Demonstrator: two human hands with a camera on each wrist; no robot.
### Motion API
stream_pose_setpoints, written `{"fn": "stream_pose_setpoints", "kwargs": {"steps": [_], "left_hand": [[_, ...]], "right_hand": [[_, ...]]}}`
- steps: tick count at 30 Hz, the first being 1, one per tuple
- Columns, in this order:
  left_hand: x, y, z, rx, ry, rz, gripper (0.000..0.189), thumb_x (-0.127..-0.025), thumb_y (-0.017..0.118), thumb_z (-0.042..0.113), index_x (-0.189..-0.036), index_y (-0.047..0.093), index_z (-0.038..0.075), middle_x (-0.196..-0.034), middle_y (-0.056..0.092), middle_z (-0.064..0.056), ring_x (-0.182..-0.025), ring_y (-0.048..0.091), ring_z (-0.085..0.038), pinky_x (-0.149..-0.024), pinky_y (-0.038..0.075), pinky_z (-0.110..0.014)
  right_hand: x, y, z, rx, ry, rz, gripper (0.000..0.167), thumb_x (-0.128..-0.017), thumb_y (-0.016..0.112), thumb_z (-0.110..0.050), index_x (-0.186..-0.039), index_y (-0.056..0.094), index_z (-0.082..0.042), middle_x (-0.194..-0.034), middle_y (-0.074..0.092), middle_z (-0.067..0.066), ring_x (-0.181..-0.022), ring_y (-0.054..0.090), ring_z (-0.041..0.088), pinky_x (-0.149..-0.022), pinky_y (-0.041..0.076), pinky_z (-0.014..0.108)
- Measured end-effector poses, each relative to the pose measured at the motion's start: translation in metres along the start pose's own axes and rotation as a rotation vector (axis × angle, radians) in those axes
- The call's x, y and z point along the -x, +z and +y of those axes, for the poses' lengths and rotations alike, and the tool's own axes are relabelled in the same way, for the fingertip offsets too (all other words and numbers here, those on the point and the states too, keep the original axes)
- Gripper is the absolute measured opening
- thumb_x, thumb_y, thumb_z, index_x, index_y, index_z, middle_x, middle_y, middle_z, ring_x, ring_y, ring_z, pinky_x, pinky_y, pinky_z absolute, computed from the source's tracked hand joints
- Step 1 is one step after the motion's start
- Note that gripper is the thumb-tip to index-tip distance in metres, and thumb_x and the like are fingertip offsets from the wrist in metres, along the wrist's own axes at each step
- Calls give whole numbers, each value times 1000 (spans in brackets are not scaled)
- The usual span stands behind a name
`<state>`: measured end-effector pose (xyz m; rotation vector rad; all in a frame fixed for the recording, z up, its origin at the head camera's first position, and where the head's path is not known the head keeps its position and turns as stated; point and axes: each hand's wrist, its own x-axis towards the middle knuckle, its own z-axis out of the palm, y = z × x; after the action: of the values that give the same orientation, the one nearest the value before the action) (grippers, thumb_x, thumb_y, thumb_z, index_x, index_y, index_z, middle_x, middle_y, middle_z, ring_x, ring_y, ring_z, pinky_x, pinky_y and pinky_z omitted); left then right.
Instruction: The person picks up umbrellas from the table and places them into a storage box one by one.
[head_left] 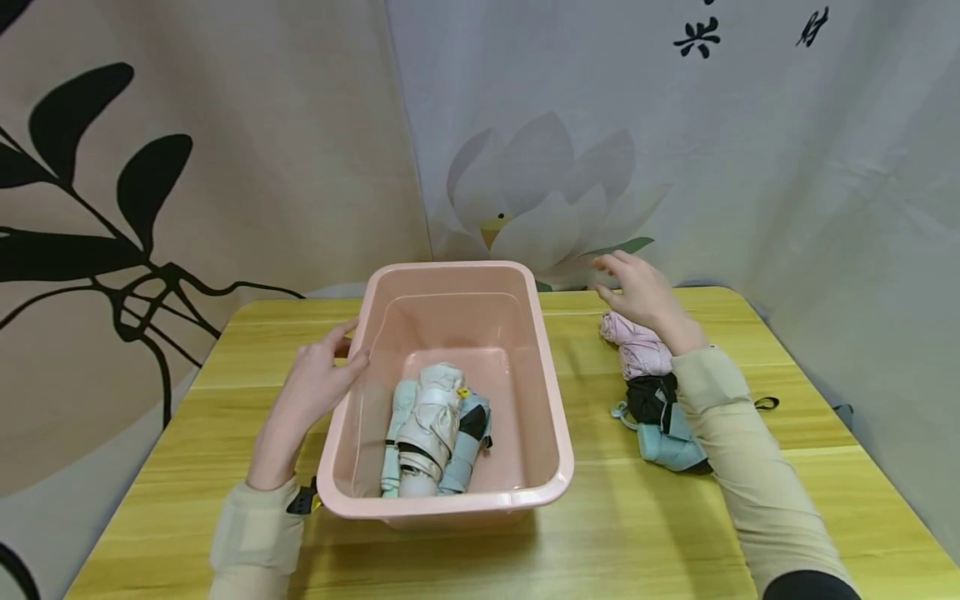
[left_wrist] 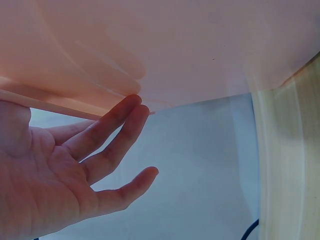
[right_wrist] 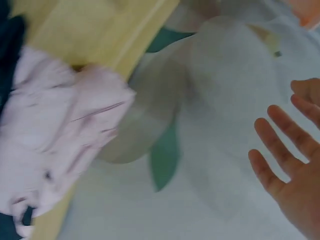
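- While the pink tub [head_left: 552,392] is sitting in the middle of the yellow table [head_left: 615,542], both hands are staying close to it, one on each side.
- The left hand [head_left: 318,385] is resting flat against the left wall of the tub, near the rim. Its fingers [left_wrist: 116,131] are lying straight and loose, touching the wall, and they are not curling round anything.
- The right hand [head_left: 637,292] is hanging in the air to the right of the tub, past its far right corner. Its fingers [right_wrist: 282,145] are spreading out and holding nothing.
- Just under and a little behind that right hand, the pink folded umbrella [head_left: 637,348] is lying on the table. It is to the right of the tub and apart from it.
- This pink umbrella is pointing its long way from the far side of the table toward the person, almost in line with the tub's long side.
- Right after it, nearer the person, a black and blue folded umbrella [head_left: 663,433] is lying, partly hiding under the right sleeve.
- Inside the tub, three folded umbrellas [head_left: 435,425] are lying side by side on the bottom.
- The right hand is much nearer to the pink umbrella than the left hand, which is sitting on the other side of the tub.
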<state>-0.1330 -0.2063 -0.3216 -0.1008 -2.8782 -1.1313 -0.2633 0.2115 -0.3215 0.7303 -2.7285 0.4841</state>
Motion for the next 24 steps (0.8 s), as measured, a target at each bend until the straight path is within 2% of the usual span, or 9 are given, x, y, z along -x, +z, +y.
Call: {"fn": "stream_pose_setpoints", "kwargs": {"steps": [5, 9, 14, 19, 24], "left_hand": [[0, 0, 0, -5, 4, 4, 58, -95, 49, 23, -146, 33, 1, -119, 61, -31, -91, 69, -36, -65, 60, -37], [0, 0, 0, 2, -6, -8, 59, -95, 49, 22, -147, 31, 1, -120, 60, -31, -91, 69, -37, -65, 60, -36], [0, 0, 2, 22, -19, -19, 59, -96, 48, 22, -148, 30, 2, -121, 59, -31, -91, 69, -37, -63, 60, -35], [0, 0, 2, 21, -14, -16, 59, -95, 48, 22, -147, 31, 1, -120, 59, -31, -91, 69, -37, -63, 60, -34], [0, 0, 1, 24, -8, -9, 59, -95, 49, 21, -147, 31, 1, -120, 60, -31, -90, 69, -36, -64, 60, -34]], "right_hand": [[6, 9, 27, -23, 94, -113, 42, -90, 59, -15, -129, 53, -1, -127, 56, 22, -114, 54, 39, -95, 45, 54], [11, 16, 45, -38, 173, -206, 51, -89, 60, -17, -136, 46, -1, -134, 50, 25, -121, 48, 43, -99, 41, 58], [15, 21, 61, -22, 237, -328, 55, -87, 61, -16, -138, 43, -3, -135, 47, 29, -121, 46, 47, -96, 41, 60], [17, 24, 72, -13, 271, -465, 61, -83, 62, -13, -139, 41, -3, -135, 46, 32, -119, 48, 48, -87, 46, 55], [17, 27, 79, 13, 287, -551, 65, -78, 60, -10, -139, 40, -2, -133, 47, 33, -114, 51, 44, -86, 46, 53]]}}
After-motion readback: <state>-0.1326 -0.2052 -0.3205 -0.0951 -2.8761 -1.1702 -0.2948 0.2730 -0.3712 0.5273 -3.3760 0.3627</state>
